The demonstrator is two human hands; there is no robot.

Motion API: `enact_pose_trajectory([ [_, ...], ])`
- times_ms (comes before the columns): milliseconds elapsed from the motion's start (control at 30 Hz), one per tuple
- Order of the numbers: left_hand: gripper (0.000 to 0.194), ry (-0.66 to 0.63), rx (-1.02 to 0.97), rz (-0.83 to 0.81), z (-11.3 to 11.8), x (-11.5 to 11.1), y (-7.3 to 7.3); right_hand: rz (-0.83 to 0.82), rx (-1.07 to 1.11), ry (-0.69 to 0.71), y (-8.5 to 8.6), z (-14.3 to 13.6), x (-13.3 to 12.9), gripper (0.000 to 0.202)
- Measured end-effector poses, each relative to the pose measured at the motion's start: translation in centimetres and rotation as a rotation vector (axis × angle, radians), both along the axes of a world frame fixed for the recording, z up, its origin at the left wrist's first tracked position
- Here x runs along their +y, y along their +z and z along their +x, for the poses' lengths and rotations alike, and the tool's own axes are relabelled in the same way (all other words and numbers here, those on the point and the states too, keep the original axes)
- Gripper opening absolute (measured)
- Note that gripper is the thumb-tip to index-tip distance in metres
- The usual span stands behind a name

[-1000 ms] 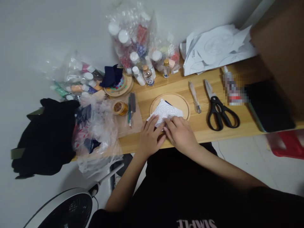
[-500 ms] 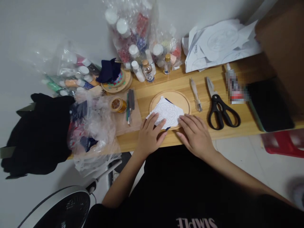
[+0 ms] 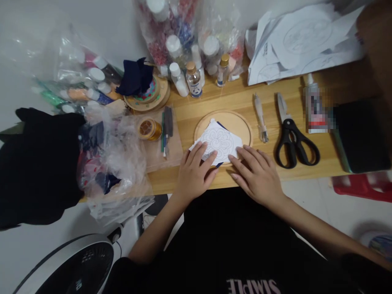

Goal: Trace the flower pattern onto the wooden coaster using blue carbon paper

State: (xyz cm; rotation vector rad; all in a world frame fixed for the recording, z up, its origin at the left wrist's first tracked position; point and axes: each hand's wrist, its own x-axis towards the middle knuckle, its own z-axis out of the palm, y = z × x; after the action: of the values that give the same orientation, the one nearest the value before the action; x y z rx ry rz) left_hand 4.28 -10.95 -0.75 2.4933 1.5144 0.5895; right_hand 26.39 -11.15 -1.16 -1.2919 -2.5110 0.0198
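A white paper point(image 3: 218, 141) with a line-drawn flower lies over dark blue fabric point(image 3: 221, 125) on a round wooden board point(image 3: 239, 121). The fingertips of my left hand point(image 3: 196, 173) rest on the paper's lower left, fingers apart. My right hand point(image 3: 260, 175) lies with its fingers spread, touching the paper's right edge. Right of the board are a clear-barrelled pen point(image 3: 260, 118) and black-handled scissors point(image 3: 290, 139). Nothing is gripped between the fingers of either hand.
A gold thread spool point(image 3: 150, 129) and thin tools point(image 3: 167, 128) lie to the left. Small bottles point(image 3: 194, 79) and bead bags stand behind. Papers point(image 3: 300, 45) fill the back right, with a glue tube point(image 3: 315, 106) and dark phone point(image 3: 363, 136) nearer. Plastic bags point(image 3: 122, 151) cover the left side.
The view has shifted and moved slightly closer to the table. Two fingers of my right hand now lie a little further over the paper's lower right edge.
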Motion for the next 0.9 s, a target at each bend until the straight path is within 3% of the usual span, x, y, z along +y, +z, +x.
enact_pose_trajectory([
  [333, 0.032, 0.008, 0.014, -0.029, 0.0, -0.1, -0.1, 0.022, 0.009, 0.01, 0.4, -0.1, 0.3, 0.037],
  [667, 0.04, -0.026, 0.035, 0.027, -0.2, 0.0, -0.4, 0.045, 0.089, 0.02, 0.7, -0.4, 0.6, 0.033],
  [767, 0.038, -0.024, 0.03, 0.037, -0.1, 0.1, -0.3, 0.045, 0.181, -0.027, 1.5, 0.0, 2.7, 0.027],
  [900, 0.037, -0.024, 0.005, 0.051, -0.1, 0.0, -0.4, 0.022, 0.283, -0.284, 2.4, 1.5, 8.2, 0.031],
])
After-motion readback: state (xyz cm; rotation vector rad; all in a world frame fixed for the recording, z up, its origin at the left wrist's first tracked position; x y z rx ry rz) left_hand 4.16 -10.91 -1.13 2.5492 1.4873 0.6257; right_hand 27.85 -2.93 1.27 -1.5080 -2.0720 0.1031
